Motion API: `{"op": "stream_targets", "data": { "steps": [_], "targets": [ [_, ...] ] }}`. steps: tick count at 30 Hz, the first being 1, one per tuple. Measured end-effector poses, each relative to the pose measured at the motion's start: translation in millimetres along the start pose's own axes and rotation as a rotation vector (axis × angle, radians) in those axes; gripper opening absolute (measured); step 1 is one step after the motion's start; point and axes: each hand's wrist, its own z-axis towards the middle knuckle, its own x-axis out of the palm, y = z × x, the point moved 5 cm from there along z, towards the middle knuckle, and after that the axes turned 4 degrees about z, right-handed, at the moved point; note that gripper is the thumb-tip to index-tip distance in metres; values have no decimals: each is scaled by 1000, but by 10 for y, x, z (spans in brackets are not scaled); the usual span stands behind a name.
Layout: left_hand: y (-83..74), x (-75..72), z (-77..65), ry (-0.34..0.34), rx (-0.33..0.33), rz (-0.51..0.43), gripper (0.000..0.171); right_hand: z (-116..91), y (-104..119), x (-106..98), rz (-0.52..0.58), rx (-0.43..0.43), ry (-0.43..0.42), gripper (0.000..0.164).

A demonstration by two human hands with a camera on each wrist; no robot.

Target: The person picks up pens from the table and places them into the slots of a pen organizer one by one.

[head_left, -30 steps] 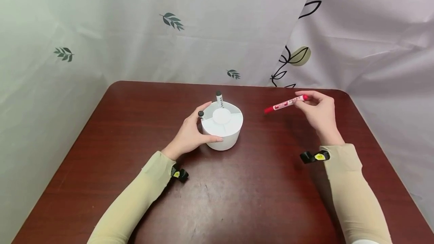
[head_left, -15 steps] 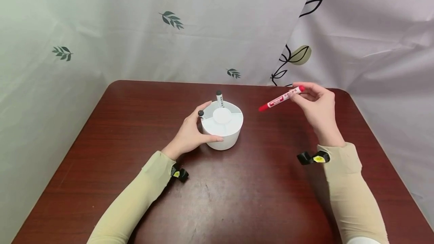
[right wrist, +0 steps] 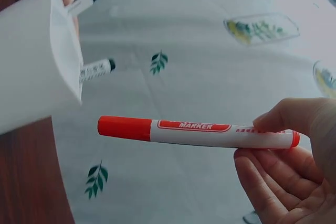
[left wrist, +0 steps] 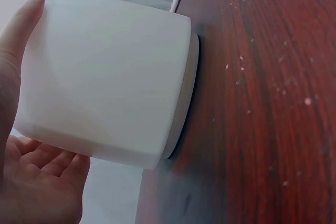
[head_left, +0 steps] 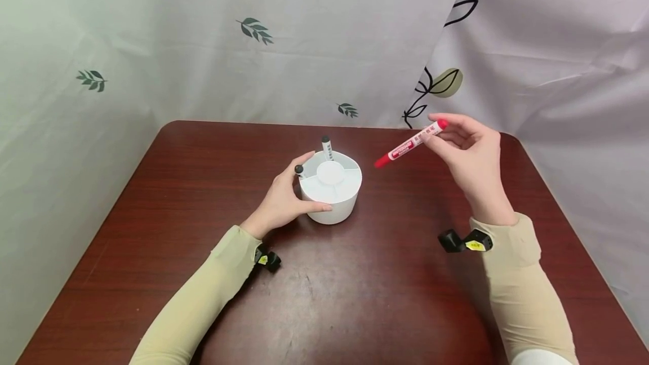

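Pot (head_left: 346, 204) in left hand (head_left: 279, 204): clasped round the wall; judged light, stiff, smooth. Near those fingertips, saw black-capped pens (head_left: 327, 149) leaning inside. Between hands, clear of pot, saw red marker (head_left: 404, 148): likely light, rigid, slick, best taken near one end. With right hand (head_left: 476, 168), pinched it there.

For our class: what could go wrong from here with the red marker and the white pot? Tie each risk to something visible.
1. The right grip pinches the red marker near one end, so the long free part might swivel or slip.
2. The marker slants downward; brought to the pot, its lower tip might catch the rim.
3. Two black-capped markers poke above the rim, so a careless approach could bump one.
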Motion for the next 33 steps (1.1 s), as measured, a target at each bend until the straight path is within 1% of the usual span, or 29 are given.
{"op": "stream_targets", "data": {
  "steps": [6, 12, 16, 24, 28, 33],
  "targets": [
    [-17, 5, -5, 2, 2, 5, 112, -57, 146, 161, 46, -33, 53, 35],
    [2, 4, -1, 0, 1, 12, 111, -121, 223, 319, 20, -58, 114, 35],
    [15, 3, 5, -3, 3, 16, 111, -159, 229, 421, 5, -64, 155, 35],
    [-4, -3, 7, -5, 4, 16, 111, -225, 95, 597, -68, -45, 234, 33],
    [-9, -2, 4, -1, 1, 19, 111, -246, -27, 657, -119, -36, 265, 32],
    [-11, -4, -1, 3, -1, 20, 110, -256, -206, 724, -161, 10, 300, 33]
  ]
}}
